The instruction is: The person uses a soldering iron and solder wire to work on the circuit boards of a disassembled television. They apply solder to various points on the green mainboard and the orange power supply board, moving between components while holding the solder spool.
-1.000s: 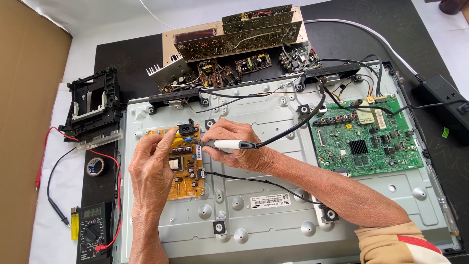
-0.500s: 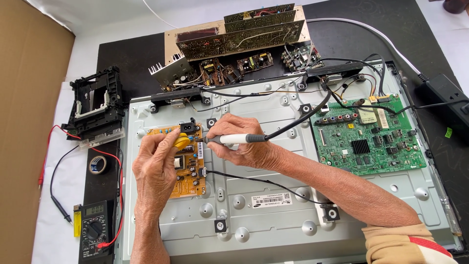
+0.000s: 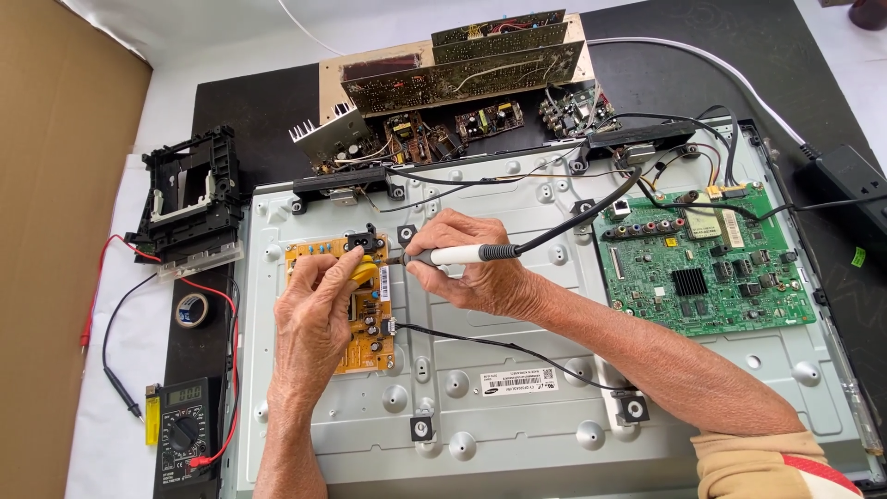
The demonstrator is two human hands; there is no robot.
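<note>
My right hand (image 3: 471, 273) grips a white soldering iron (image 3: 453, 255) with a black cord, its tip pointing left at a yellow power board (image 3: 319, 254). That board is mounted on the grey metal back panel (image 3: 517, 407) of a flat screen. My left hand (image 3: 314, 314) rests on the yellow board, fingertips pinched at a yellow component next to the iron's tip. Whether it holds something thin there I cannot make out.
A green main board (image 3: 707, 268) sits at the panel's right. Beyond the panel stand an opened brown chassis with circuit boards (image 3: 443, 83) and a black plastic frame (image 3: 189, 203). A multimeter (image 3: 182, 430) with red and black leads, a tape roll (image 3: 192, 310) and a power strip (image 3: 855, 189) lie around.
Both hands stay on the yellow board. The view has shifted slightly, and the iron's tip has stayed beside the left fingertips.
</note>
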